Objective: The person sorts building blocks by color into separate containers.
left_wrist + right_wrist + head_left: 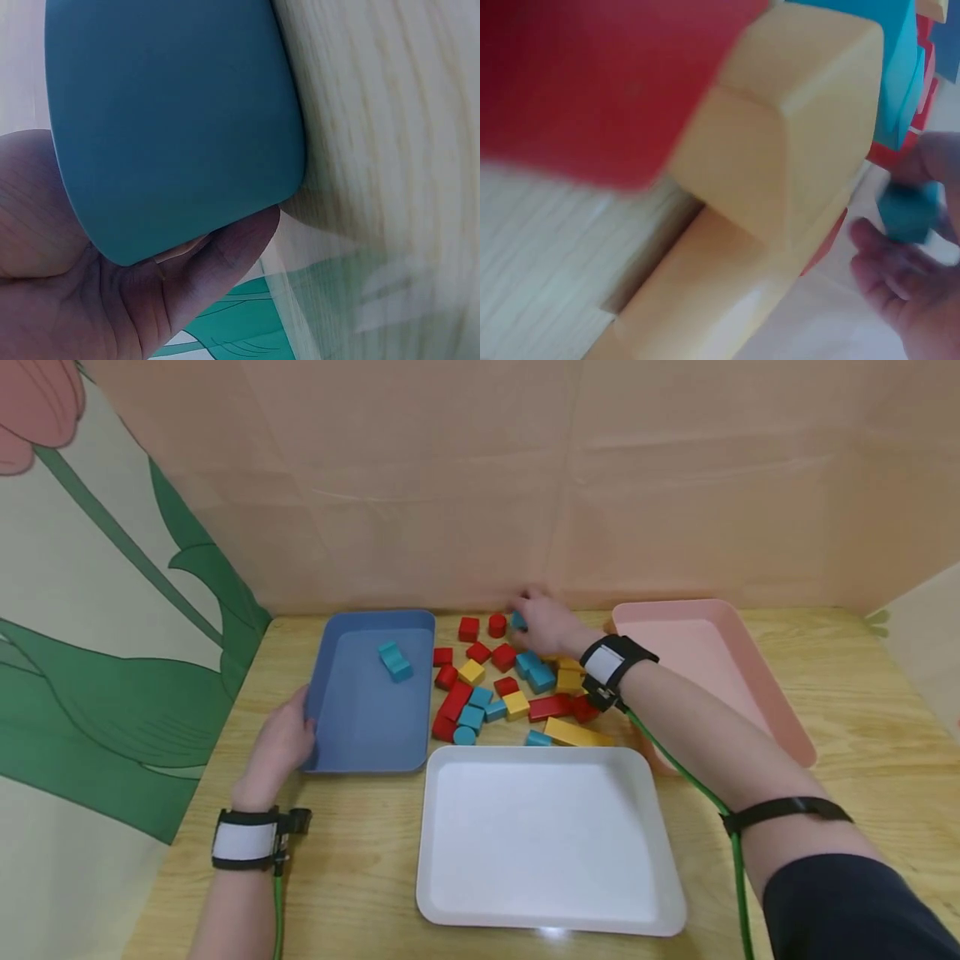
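My left hand (281, 739) grips the left side of the blue tray (367, 727), its thumb at the rim. The tray's outer wall (180, 135) fills much of the left wrist view, with fingers along its lower edge. Inside the tray lie blue blocks (395, 662), close together. At the back of the block pile, my right hand (551, 622) pinches a small blue block (518, 620) between thumb and fingers. That block (909, 213) looks blurred in the right wrist view. Beside the hand are a red cylinder (497, 625) and a red cube (468, 629).
Several red, yellow and blue blocks (471, 718) lie on the wooden table between the trays. A white tray (547, 843) sits in front, and a pink tray (705, 643) stands right, partly behind the right forearm. A beige sheet (450, 485) hangs at the table's back edge.
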The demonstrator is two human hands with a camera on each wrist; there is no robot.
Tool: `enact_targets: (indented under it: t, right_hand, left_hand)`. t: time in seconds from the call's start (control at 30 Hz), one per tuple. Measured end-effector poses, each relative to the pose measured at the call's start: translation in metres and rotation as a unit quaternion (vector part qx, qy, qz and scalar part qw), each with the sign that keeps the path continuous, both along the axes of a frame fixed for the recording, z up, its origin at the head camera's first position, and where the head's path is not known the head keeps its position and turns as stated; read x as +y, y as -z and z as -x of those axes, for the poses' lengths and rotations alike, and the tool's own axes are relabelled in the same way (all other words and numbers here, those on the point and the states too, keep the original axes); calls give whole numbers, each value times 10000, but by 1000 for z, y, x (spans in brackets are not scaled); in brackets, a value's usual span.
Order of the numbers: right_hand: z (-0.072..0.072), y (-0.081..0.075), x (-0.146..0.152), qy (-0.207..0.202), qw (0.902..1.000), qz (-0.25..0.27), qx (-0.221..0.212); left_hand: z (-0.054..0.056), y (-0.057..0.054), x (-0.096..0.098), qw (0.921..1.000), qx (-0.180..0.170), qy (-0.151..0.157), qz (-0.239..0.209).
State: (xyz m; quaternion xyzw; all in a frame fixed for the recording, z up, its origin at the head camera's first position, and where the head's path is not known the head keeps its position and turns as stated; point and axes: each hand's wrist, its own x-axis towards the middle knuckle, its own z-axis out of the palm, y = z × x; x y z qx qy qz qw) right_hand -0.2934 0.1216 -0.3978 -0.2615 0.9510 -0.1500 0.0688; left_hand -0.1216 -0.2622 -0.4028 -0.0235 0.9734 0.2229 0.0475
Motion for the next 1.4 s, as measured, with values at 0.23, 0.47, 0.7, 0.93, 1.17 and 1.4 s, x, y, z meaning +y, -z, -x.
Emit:
enact_targets:
  t: [0.23,0.47,0.7,0.93,1.17,1.4]
  right_hand:
    - [-8,-10,0,273,9984,457,214]
    - [-19,-18,-4,-5,9998,104,192]
    - [-35,-25,-23,-479,9984,148,249]
    - [-58,-28,-67,-1092,9933,244,299]
    - [-79,-29,-117,-1762,9838,239,228]
    - [-88,-26,-147,-1977,9795,275,261]
  left_hand:
    - [1,-2,0,10000,11,28,63]
    - [1,-1,0,10000,-73,-20,23]
    - [1,-1,2,10000,-37,-41,13]
    - [2,-1,1,10000,-37,-14,-13]
    - [3,-1,-2,10000,-11,0,-19]
    - [3,0,-2,10000,-7,20,-17]
